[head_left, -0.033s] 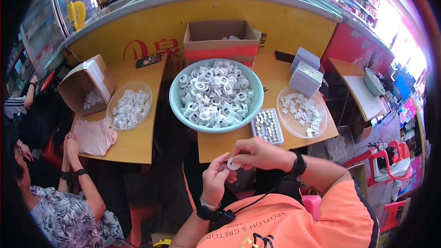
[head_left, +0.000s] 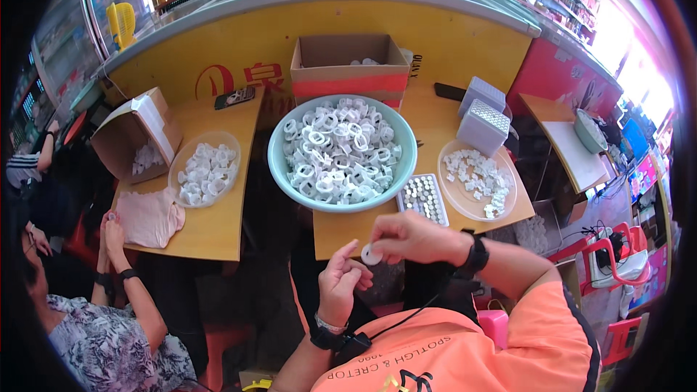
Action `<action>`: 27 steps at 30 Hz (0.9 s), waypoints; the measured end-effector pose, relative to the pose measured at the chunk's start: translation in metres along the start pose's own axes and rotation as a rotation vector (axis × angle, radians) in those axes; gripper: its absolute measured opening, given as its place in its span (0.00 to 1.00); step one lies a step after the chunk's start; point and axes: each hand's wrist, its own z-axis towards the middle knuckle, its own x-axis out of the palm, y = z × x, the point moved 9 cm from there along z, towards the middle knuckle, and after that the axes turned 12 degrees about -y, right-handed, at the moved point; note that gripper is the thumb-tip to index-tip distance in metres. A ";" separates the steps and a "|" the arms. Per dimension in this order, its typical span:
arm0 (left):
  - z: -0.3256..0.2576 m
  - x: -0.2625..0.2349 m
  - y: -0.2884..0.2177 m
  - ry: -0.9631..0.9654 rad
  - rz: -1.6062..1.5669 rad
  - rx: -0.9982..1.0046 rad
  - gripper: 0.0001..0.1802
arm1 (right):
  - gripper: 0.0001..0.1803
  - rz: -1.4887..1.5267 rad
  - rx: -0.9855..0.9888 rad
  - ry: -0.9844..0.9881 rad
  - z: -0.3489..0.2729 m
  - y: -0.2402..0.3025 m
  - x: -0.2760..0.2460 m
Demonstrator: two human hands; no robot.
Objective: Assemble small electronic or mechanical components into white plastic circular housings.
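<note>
Over the table's front edge, my right hand pinches a small round white plastic piece between thumb and fingertips. Just left of it is my left hand, fingers partly bent and apart, its fingertips close beside the piece; I see nothing held in it. Beyond my hands stands a light-blue basin heaped with white ring-shaped plastic parts. To the right of the basin sits a tray of small round silvery pieces. A clear round dish farther right holds small white parts.
An open cardboard box stands behind the basin. Two stacked-looking grey trays and a dark phone-like object lie at the right. On the left table are a tipped box, a dish of white parts and a pink cloth, near a co-worker's hands.
My right hand has lifted slightly up and away from my left hand, keeping the white piece. My left fingers have spread a little from it.
</note>
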 end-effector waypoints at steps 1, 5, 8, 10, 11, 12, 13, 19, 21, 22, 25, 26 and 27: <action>0.001 -0.006 -0.002 -0.032 -0.037 0.019 0.22 | 0.09 -0.058 -0.088 -0.008 0.010 0.013 -0.014; 0.010 -0.025 0.006 -0.092 -0.029 0.016 0.21 | 0.07 0.032 -0.182 -0.325 0.082 0.060 -0.102; 0.013 -0.029 0.009 -0.096 0.015 0.013 0.20 | 0.08 0.083 -0.181 -0.664 0.151 0.071 -0.184; 0.016 -0.032 0.008 -0.103 0.016 0.016 0.19 | 0.07 0.187 -0.167 -0.822 0.188 0.067 -0.231; 0.016 -0.032 0.008 -0.112 0.020 0.015 0.19 | 0.07 0.230 -0.152 -0.868 0.204 0.062 -0.251; 0.016 -0.031 0.008 -0.111 0.017 0.009 0.19 | 0.09 0.263 -0.137 -0.909 0.216 0.057 -0.266; 0.016 -0.032 0.007 -0.123 0.013 0.008 0.18 | 0.09 0.262 -0.132 -0.904 0.226 0.058 -0.270; 0.020 -0.035 0.008 -0.142 0.013 -0.013 0.18 | 0.12 0.145 -0.268 -0.832 0.227 0.070 -0.234; 0.021 -0.035 0.007 -0.146 0.028 -0.015 0.17 | 0.11 0.002 -0.310 -0.700 0.218 0.071 -0.197; 0.021 -0.035 0.008 -0.144 0.029 -0.014 0.17 | 0.10 -0.050 -0.301 -0.605 0.210 0.068 -0.176; 0.019 -0.032 0.010 -0.118 0.052 -0.016 0.18 | 0.11 -0.388 -0.393 -0.510 0.189 0.065 -0.123; 0.018 -0.030 0.011 -0.100 0.072 -0.019 0.18 | 0.12 -0.421 -0.382 -0.496 0.184 0.062 -0.111; 0.017 -0.030 0.013 -0.100 0.075 -0.014 0.18 | 0.12 -0.451 -0.373 -0.478 0.180 0.063 -0.099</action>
